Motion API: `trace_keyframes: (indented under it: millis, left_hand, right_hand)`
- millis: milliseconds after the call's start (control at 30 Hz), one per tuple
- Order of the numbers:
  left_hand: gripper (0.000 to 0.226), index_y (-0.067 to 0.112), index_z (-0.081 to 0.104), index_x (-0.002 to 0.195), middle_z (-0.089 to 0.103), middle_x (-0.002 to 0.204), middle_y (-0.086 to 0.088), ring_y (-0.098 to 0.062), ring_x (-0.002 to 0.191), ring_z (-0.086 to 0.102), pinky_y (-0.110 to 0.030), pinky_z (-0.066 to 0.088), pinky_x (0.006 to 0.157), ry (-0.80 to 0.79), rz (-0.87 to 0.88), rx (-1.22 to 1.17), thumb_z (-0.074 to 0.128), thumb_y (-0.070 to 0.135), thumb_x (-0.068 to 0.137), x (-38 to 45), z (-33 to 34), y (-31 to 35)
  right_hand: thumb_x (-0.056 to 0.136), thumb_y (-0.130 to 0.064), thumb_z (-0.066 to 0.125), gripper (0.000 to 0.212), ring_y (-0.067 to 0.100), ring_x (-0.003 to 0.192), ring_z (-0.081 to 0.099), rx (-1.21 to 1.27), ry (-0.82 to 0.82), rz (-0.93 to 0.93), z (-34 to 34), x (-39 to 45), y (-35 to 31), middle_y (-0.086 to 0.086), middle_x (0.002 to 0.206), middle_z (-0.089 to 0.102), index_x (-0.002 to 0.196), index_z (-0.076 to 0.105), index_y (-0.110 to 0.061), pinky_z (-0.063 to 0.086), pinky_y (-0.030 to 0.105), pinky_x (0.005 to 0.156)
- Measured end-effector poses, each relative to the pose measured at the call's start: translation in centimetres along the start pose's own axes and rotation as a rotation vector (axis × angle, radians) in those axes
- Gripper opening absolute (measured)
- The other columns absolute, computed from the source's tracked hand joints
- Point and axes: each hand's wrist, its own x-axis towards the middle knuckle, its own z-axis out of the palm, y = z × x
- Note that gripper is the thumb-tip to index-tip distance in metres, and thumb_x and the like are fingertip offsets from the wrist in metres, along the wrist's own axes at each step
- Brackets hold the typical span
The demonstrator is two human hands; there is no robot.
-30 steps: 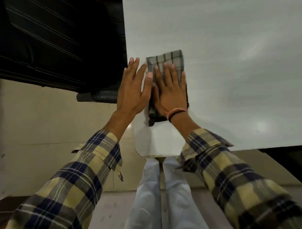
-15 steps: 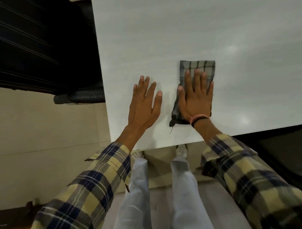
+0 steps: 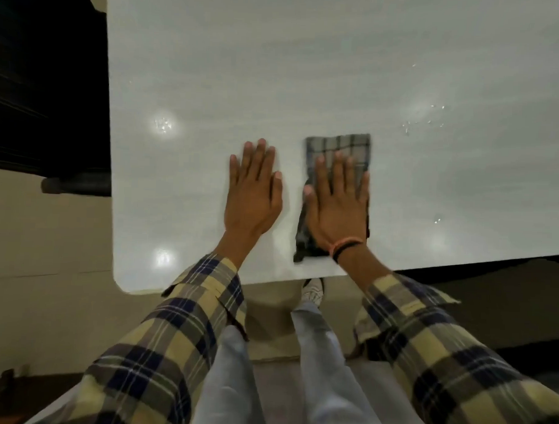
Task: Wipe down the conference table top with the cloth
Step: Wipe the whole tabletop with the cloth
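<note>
Grey checked cloth (image 3: 337, 147), pale white table (image 3: 308, 70), yellow-navy plaid sleeves (image 3: 172, 335).

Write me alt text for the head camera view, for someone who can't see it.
Seen from above, the right hand presses flat on a folded grey checked cloth on a glossy white conference table top, while the left hand rests flat on the bare surface beside it. Yellow and navy plaid sleeves reach in over the near table edge; small droplets glint beyond the cloth.
</note>
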Motion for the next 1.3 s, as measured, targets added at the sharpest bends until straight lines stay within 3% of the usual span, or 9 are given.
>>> trace_keyframes:
  millis: [100,333,467,567,733,867,1000,1100,1300]
  left_hand:
    - [0.057,0.013,0.025,0.164,0.017,0.173,-0.006,-0.023,0.162,0.004,-0.051,0.004,0.131,0.019,-0.002,-0.008,0.03,0.032,0.111,-0.1,0.0,0.2]
    - [0.055,0.011,0.026,0.164,0.02,0.173,-0.005,-0.021,0.162,0.006,-0.049,0.005,0.131,0.047,-0.033,-0.026,0.034,0.026,0.111,0.1,0.1,0.6]
    - [0.055,0.008,0.027,0.163,0.021,0.172,-0.006,-0.02,0.161,0.008,-0.046,0.006,0.132,0.041,-0.028,-0.018,0.028,0.026,0.111,0.2,0.2,0.4]
    - [0.056,0.009,0.026,0.163,0.021,0.172,-0.005,-0.018,0.161,0.007,-0.045,0.006,0.132,0.031,-0.029,-0.028,0.026,0.025,0.11,0.2,0.2,0.2]
    - [0.056,0.01,0.022,0.164,0.017,0.173,-0.003,-0.018,0.162,0.004,-0.047,0.006,0.132,0.025,-0.035,-0.046,0.026,0.023,0.11,0.2,0.2,0.3]
    - [0.057,0.009,0.023,0.164,0.018,0.173,-0.005,-0.02,0.162,0.006,-0.048,0.007,0.132,0.027,-0.026,-0.027,0.026,0.024,0.109,0.2,0.3,0.1]
    - [0.056,0.007,0.027,0.163,0.022,0.172,-0.007,-0.021,0.161,0.01,-0.048,0.01,0.131,0.035,-0.028,-0.02,0.027,0.023,0.109,0.1,0.1,0.2]
    - [0.055,0.007,0.028,0.162,0.023,0.172,-0.007,-0.021,0.161,0.011,-0.048,0.011,0.131,0.041,-0.036,-0.026,0.029,0.022,0.109,-0.1,0.1,0.4]
    - [0.055,0.006,0.027,0.163,0.021,0.172,-0.008,-0.022,0.161,0.01,-0.049,0.01,0.131,0.056,-0.04,-0.007,0.03,0.022,0.11,0.2,0.2,0.5]
  right_hand:
    - [0.107,-0.053,0.021,0.065,0.023,0.16,-0.005,-0.04,-0.065,-0.235,-0.8,-1.5,4.4,0.005,0.173,0.0,0.165,0.006,-0.028,0.0,0.054,0.128]
    - [0.106,-0.056,0.011,0.067,0.031,0.159,-0.003,-0.004,0.021,0.109,-4.3,11.4,6.5,0.01,0.172,0.002,0.165,0.003,-0.026,-0.002,0.057,0.127]
    - [0.109,-0.047,0.017,0.063,0.03,0.159,0.0,-0.024,0.001,-0.231,-1.8,8.2,-0.5,0.011,0.172,0.004,0.165,0.008,-0.023,0.002,0.057,0.127]
    - [0.109,-0.045,0.023,0.063,0.026,0.16,-0.005,-0.071,-0.085,-0.397,-1.0,0.0,2.1,0.007,0.173,-0.004,0.165,0.004,-0.023,0.003,0.055,0.128]
    - [0.106,-0.051,0.018,0.065,0.03,0.159,0.007,-0.07,-0.026,-0.088,-3.5,3.5,10.7,0.011,0.172,0.011,0.164,0.017,-0.024,0.004,0.054,0.127]
    - [0.104,-0.054,0.007,0.07,0.033,0.159,0.005,-0.022,0.053,0.136,-4.4,13.3,7.1,0.014,0.172,0.01,0.165,0.009,-0.021,0.004,0.059,0.126]
    - [0.109,-0.045,0.019,0.062,0.029,0.16,-0.002,-0.064,-0.021,-0.208,-2.1,6.0,2.0,0.01,0.172,-0.003,0.165,0.004,-0.023,0.001,0.057,0.127]
    - [0.108,-0.046,0.026,0.063,0.025,0.16,-0.003,-0.085,-0.095,-0.326,-1.7,-2.8,6.3,0.005,0.173,-0.004,0.165,0.008,-0.025,0.007,0.057,0.127]
    - [0.103,-0.055,0.009,0.072,0.032,0.159,0.006,-0.026,0.015,0.332,-6.2,9.3,15.4,0.014,0.171,0.01,0.165,0.011,-0.018,0.007,0.058,0.125]
